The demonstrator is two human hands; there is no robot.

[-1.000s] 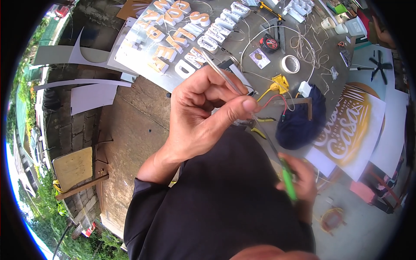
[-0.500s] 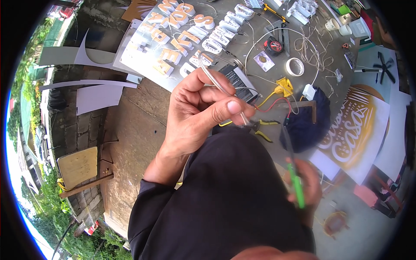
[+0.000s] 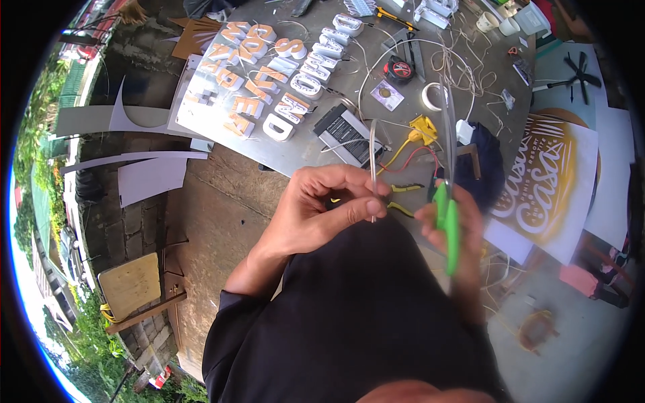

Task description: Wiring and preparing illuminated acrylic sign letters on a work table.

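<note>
My left hand pinches a thin whitish wire between thumb and fingers. The wire stands nearly straight up from the grip, with a short end showing below the thumb. To its right, my right hand is closed around green-handled scissors, blurred by motion, their blades pointing up and away from me. Beyond and between the hands, pliers with yellow-green handles lie near the table edge, partly hidden by my left hand. A dark box-shaped power supply rests on the table past my left hand.
Several raised white and orange letters cover the far left of the grey table. A yellow clip-like connector, a tape roll, a red tape measure and tangled wires lie to the right. A printed sign sheet is at the right.
My right hand has lifted the scissors, and their blades now point upward beside the wire. In my left hand the wire, looped before, now stands straighter. The view has shifted slightly.
</note>
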